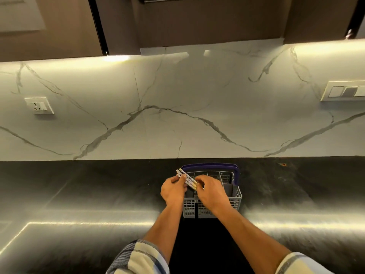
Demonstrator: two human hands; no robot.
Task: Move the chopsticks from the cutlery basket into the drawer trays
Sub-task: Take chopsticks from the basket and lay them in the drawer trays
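A grey plastic cutlery basket point(236, 194) with a purple handle point(209, 166) stands on the dark countertop near the wall. Over its left side, my left hand point(173, 190) is closed around a bundle of patterned chopsticks point(186, 178), whose decorated ends stick out up and to the left. My right hand point(211, 192) pinches the yellowish lower part of the same bundle above the basket's compartments. Both hands hide much of the basket's inside. No drawer or trays are in view.
The dark, glossy countertop point(88, 194) runs left and right and mirrors light strips. A white marble backsplash point(177, 115) rises behind it, with a socket point(39, 105) at left and a switch plate point(343, 92) at right. Dark cabinets hang above.
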